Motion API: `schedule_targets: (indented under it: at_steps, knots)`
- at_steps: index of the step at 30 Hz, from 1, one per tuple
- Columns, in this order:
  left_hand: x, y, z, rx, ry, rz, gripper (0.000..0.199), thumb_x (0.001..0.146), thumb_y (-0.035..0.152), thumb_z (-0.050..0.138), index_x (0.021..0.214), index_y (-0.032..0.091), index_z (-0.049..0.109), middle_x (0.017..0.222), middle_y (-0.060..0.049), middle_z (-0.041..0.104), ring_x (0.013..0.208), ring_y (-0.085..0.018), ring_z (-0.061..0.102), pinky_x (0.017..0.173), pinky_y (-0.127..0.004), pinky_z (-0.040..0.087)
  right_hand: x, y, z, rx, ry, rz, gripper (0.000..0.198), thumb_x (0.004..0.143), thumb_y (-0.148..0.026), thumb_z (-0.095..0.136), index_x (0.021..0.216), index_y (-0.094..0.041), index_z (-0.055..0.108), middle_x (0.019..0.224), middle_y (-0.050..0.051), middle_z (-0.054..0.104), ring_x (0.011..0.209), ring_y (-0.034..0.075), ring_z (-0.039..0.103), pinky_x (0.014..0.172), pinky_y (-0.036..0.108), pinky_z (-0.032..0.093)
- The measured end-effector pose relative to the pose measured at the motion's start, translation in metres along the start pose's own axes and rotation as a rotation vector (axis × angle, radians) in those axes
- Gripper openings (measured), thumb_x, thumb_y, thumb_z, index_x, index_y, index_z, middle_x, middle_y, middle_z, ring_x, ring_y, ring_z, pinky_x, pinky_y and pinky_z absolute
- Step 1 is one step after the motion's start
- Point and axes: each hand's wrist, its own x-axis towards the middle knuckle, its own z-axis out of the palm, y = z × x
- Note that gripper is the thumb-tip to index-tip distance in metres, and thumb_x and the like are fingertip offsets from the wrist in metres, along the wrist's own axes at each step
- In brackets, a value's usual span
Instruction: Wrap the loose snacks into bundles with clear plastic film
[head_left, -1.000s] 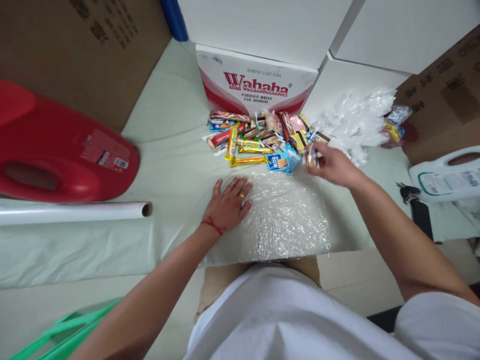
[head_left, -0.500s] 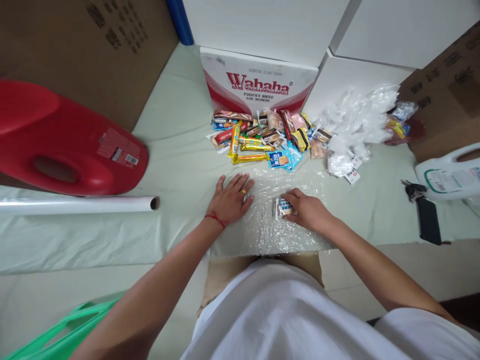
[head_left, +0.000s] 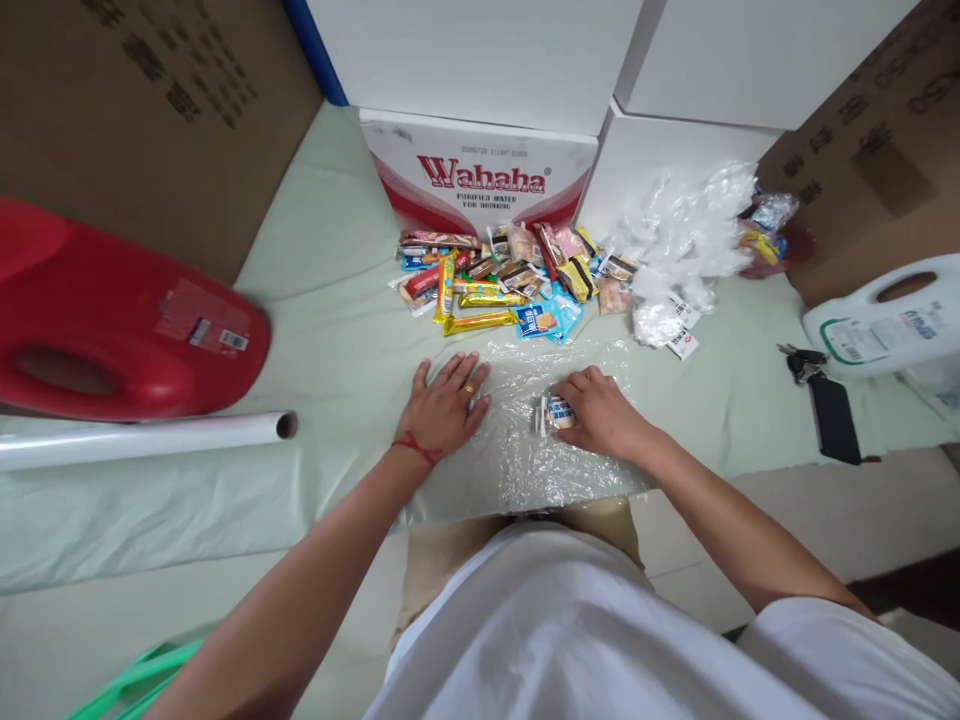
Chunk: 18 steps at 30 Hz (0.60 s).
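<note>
A sheet of clear plastic wrap lies spread and wrinkled at the table's front edge. My left hand rests flat at its left side, fingers spread. On the right part of the wrap, my right hand is closed on a small wrapped snack packet with blue print, partly hidden under the fingers. Beyond the wrap lies a pile of mixed wrapped snacks, among them a yellow snack bar and a blue packet.
A roll of plastic film and a red jug stand to the left. Crumpled clear plastic lies at the back right. Further right are keys, a black phone-like object and a white jug. A Wahaha carton stands behind.
The camera view has shifted slightly, so the scene sits further left. My left hand stays flat, and my right hand keeps hold of the snack packet on the wrap.
</note>
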Motion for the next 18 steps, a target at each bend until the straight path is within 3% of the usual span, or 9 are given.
schedule_targets:
  at_steps: [6, 9, 11, 14, 18]
  knots:
    - [0.0, -0.001, 0.001, -0.019, 0.016, 0.009, 0.058, 0.107, 0.043, 0.037, 0.161, 0.027, 0.047, 0.171, -0.012, 0.042, 0.159, -0.034, 0.038, 0.13, -0.07, 0.013, 0.003, 0.006, 0.006, 0.014, 0.0, 0.032, 0.053, 0.087, -0.045, 0.081, 0.129, -0.016, 0.068, 0.128, 0.017, 0.065, 0.123, 0.037, 0.05, 0.097, 0.048, 0.043]
    - [0.0, -0.001, 0.002, -0.013, 0.018, 0.016, 0.058, 0.107, 0.043, 0.036, 0.161, 0.025, 0.047, 0.171, -0.013, 0.041, 0.159, -0.034, 0.037, 0.13, -0.07, 0.013, 0.009, 0.016, 0.003, 0.143, 0.0, -0.013, 0.058, 0.088, -0.051, 0.08, 0.134, -0.018, 0.066, 0.133, 0.017, 0.066, 0.123, 0.036, 0.054, 0.099, 0.046, 0.045]
    - [-0.001, -0.001, 0.002, -0.005, 0.018, 0.022, 0.057, 0.108, 0.042, 0.035, 0.161, 0.024, 0.047, 0.171, -0.013, 0.04, 0.159, -0.033, 0.037, 0.13, -0.07, 0.012, 0.018, 0.032, -0.008, 0.259, 0.045, -0.025, 0.048, 0.096, -0.051, 0.069, 0.131, -0.018, 0.068, 0.126, 0.014, 0.07, 0.112, 0.03, 0.062, 0.095, 0.041, 0.048]
    - [-0.001, -0.001, 0.001, -0.002, 0.017, 0.027, 0.057, 0.108, 0.042, 0.035, 0.161, 0.026, 0.047, 0.171, -0.013, 0.041, 0.159, -0.033, 0.037, 0.13, -0.069, 0.012, 0.043, 0.065, -0.033, 0.225, 0.168, 0.097, 0.037, 0.104, -0.041, 0.051, 0.122, -0.016, 0.072, 0.114, 0.014, 0.074, 0.1, 0.028, 0.066, 0.091, 0.041, 0.05]
    - [-0.001, -0.001, 0.001, -0.016, 0.025, 0.022, 0.057, 0.107, 0.043, 0.037, 0.161, 0.028, 0.047, 0.171, -0.012, 0.042, 0.158, -0.033, 0.038, 0.13, -0.069, 0.012, 0.082, 0.117, -0.057, -0.051, 0.489, 0.319, 0.043, 0.098, -0.029, 0.052, 0.136, -0.014, 0.068, 0.139, 0.019, 0.064, 0.126, 0.036, 0.055, 0.109, 0.048, 0.043]
